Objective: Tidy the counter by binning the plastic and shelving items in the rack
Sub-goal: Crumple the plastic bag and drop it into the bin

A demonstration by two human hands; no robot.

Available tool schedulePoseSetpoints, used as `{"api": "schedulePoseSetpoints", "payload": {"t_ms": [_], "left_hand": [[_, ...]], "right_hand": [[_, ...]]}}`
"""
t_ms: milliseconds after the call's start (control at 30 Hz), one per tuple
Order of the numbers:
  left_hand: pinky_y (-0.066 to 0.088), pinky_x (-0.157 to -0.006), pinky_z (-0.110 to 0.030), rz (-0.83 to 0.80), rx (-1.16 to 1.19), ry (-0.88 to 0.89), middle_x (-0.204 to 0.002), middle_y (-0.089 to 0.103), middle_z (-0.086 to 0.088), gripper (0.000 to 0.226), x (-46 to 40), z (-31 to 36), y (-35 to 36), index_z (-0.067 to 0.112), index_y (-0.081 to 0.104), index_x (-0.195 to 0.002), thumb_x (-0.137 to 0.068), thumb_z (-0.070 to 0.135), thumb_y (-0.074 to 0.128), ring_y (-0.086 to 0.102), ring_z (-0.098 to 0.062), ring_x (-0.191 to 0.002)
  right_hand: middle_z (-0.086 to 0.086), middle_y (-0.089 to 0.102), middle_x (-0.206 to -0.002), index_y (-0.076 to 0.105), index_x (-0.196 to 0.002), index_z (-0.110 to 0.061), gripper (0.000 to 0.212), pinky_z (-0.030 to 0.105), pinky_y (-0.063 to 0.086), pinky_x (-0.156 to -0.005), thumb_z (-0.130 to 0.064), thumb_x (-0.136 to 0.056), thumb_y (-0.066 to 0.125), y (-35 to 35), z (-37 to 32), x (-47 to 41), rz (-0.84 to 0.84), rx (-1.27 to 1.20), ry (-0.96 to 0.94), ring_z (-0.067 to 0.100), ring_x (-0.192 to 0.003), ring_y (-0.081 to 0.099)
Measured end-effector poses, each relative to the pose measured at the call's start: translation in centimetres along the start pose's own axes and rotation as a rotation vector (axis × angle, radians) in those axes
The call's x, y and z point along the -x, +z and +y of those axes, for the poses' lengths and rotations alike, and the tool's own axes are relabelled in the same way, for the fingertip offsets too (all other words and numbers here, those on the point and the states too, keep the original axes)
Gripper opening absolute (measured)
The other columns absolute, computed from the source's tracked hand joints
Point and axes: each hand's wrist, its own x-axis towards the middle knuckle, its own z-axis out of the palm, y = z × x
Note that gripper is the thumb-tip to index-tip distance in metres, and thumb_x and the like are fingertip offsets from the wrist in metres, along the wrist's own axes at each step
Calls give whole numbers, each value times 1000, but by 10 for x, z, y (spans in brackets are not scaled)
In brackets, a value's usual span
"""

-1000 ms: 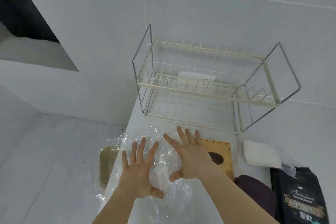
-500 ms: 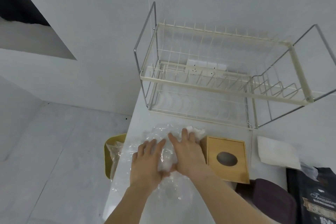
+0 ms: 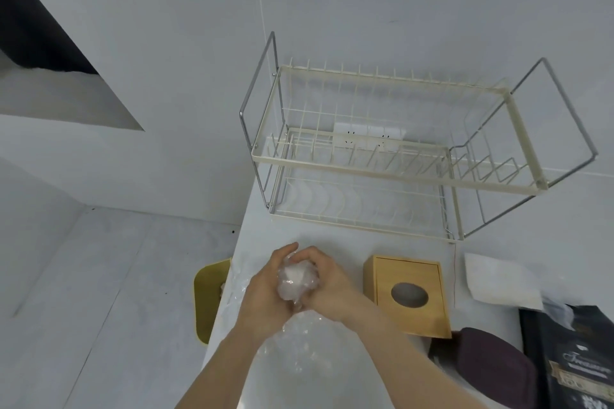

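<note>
1. Clearly bunched into a wad: clear plastic (image 3: 298, 279), pressed between both palms above the near-left part of the counter (image 3: 332, 242), presumably to shrink it for binning; loose tail trailing down toward the wrists.
2. Left hand (image 3: 265, 292) cupped round the wad's left side, fingers curled onto it; right hand (image 3: 332, 289) closing from the right, fingers wrapped over the top. Both grasping, neither released.
3. Just left, below the counter edge: yellow bin (image 3: 207, 299), close enough for a short drop, likely why the crumpling happens at this end.
4. Right of the hands, apart from them: wooden tissue box (image 3: 410, 295), then a white cloth (image 3: 498, 279), a dark pouch (image 3: 481, 368) and a black bag (image 3: 578, 362), seemingly awaiting shelving.
5. Far, against the wall: two-tier wire rack (image 3: 398, 173), nothing on its shelves.
</note>
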Motion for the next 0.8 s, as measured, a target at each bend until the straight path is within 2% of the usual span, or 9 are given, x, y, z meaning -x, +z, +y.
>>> {"api": "schedulePoseSetpoints", "payload": {"t_ms": [33, 133, 267, 400, 467, 533, 633, 733, 800], "left_hand": [[56, -78, -43, 34, -38, -7, -121, 68, -9, 35, 0, 6, -1, 27, 68, -120, -86, 18, 70, 64, -31, -112], [59, -81, -33, 111, 20, -109, -103, 72, 4, 52, -3, 20, 2, 31, 61, -118, -77, 1, 73, 70, -14, -95], [58, -77, -27, 213, 184, -146, -99, 71, 9, 51, -5, 41, -1, 28, 61, -109, -70, -2, 75, 69, -12, -91], [51, -65, -11, 359, 277, -149, -97, 68, -2, 40, 3, 52, -12, 17, 61, -104, -77, -10, 71, 64, -13, -82], [54, -68, -21, 372, 303, -189, -96, 69, -6, 36, 8, 56, -16, 20, 63, -103, -79, -5, 70, 66, -18, -82], [57, -62, -29, 371, 377, -237, -95, 73, -7, 28, 13, 63, -19, 23, 67, -103, -81, 6, 70, 71, -18, -77], [53, -51, -24, 293, 640, -271, -90, 79, -5, 19, 18, 80, -17, 17, 71, -108, -90, 14, 67, 75, -15, -70], [57, -52, -27, 233, 883, -273, -90, 80, -4, 20, 23, 102, -10, 13, 69, -113, -95, 14, 62, 77, -20, -77], [60, -63, -37, 231, 911, -259, -104, 76, -19, 28, 22, 107, -5, 7, 67, -120, -93, 16, 65, 76, -33, -91]], "right_hand": [[3, 59, -116, 59, -112, -31, 64, 36, 64, -69, 2, -60, 77, -1, -2, 2, 18, -32, -29, 20, -100, 66], [3, 50, -118, 55, -112, -28, 62, 25, 61, -71, 2, -63, 78, -5, -11, 7, 134, -68, -107, 12, -99, 63], [-2, 52, -120, 57, -121, -33, 62, 12, 50, -82, -12, -68, 81, -11, -24, 13, 208, 8, -252, 4, -107, 58], [-6, 56, -126, 58, -130, -38, 68, 23, 51, -92, -19, -71, 85, -31, -31, 20, 132, -1, -224, 2, -111, 58], [-11, 57, -129, 55, -131, -44, 76, 31, 54, -96, -37, -65, 91, -42, -34, 25, 120, -40, -173, 3, -111, 60], [-18, 50, -137, 45, -137, -51, 91, 34, 48, -105, -56, -59, 91, -49, -38, 33, 101, -54, -130, 2, -124, 51], [-20, 39, -145, 31, -146, -55, 103, 31, 39, -108, -61, -61, 88, -52, -51, 44, -34, -155, -54, 2, -135, 38], [-20, 57, -136, 40, -143, -49, 86, 35, 52, -94, -53, -71, 84, -48, -68, 55, -170, -334, 18, 6, -117, 63], [-6, 74, -119, 60, -127, -38, 51, 44, 54, -82, -44, -81, 80, -47, -77, 62, -240, -444, 8, 15, -96, 73]]}}
